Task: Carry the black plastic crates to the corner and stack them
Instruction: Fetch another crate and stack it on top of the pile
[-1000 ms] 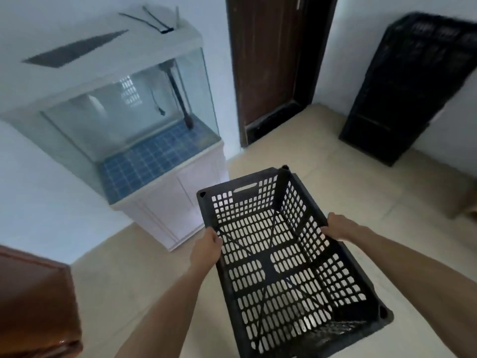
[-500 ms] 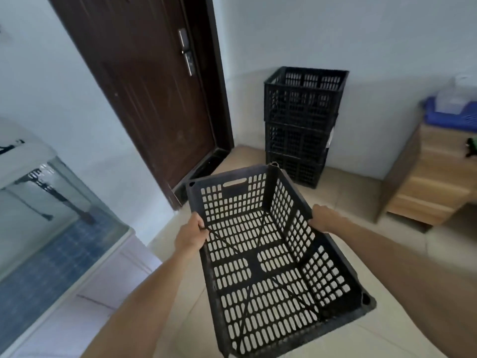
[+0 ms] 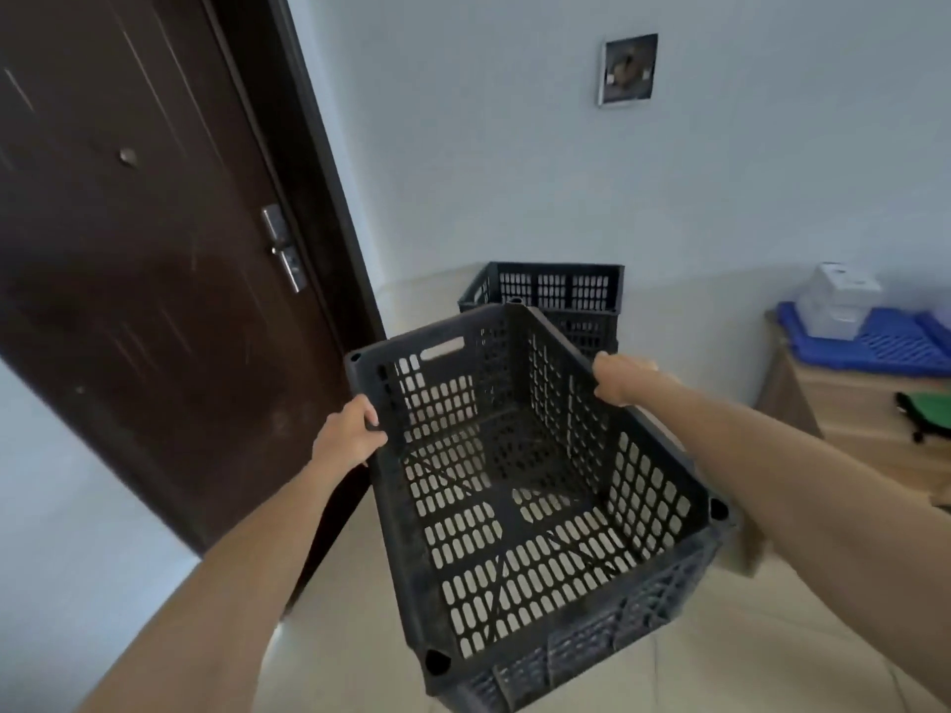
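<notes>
A person carries an empty black plastic crate (image 3: 520,486) in the air with 2 bare hands, its open top tipped toward the camera. The left hand (image 3: 346,435) is closed over the left long rim, the right hand (image 3: 620,377) closed over the right long rim, both toward the crate's far end. Just beyond the carried crate, a stack of black crates (image 3: 558,295) stands on the floor against the pale wall, near the corner beside a dark brown door (image 3: 144,259) with a metal handle (image 3: 285,257). A wall socket plate (image 3: 628,69) hangs above the stack. At right, a wooden cabinet (image 3: 854,409) bears a blue tray (image 3: 885,342) and a white box (image 3: 839,301). No writing is legible anywhere.
</notes>
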`<control>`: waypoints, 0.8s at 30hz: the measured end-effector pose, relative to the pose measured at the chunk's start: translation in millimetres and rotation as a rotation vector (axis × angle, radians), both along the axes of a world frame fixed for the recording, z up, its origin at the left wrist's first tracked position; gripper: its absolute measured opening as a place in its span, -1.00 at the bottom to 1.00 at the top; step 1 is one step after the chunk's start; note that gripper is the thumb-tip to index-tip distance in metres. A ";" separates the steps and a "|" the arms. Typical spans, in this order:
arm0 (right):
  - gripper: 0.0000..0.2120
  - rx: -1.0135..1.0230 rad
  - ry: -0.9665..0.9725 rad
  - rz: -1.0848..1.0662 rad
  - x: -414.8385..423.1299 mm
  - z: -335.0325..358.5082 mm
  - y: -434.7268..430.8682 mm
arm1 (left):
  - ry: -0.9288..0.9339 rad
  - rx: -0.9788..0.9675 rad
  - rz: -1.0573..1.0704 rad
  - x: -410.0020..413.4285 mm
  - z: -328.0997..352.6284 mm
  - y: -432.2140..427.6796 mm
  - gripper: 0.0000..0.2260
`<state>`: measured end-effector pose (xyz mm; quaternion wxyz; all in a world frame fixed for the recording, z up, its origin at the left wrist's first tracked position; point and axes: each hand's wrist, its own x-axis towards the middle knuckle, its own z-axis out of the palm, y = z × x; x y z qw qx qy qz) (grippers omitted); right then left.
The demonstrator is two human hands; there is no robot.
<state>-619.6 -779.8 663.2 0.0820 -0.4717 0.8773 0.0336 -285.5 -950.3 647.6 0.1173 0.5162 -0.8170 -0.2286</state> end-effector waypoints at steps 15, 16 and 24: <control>-0.75 -0.258 0.034 0.000 -262.3 118.5 -226.5 | 0.227 -0.492 0.052 -270.8 90.0 -224.0 -0.84; -0.78 -0.264 0.019 0.018 -280.9 119.4 -241.8 | 0.214 -0.505 0.061 -287.9 89.8 -236.1 -0.85; -0.82 -0.201 -0.028 0.125 -408.7 119.9 -355.9 | 0.173 -0.507 0.118 -401.5 81.4 -327.0 -0.90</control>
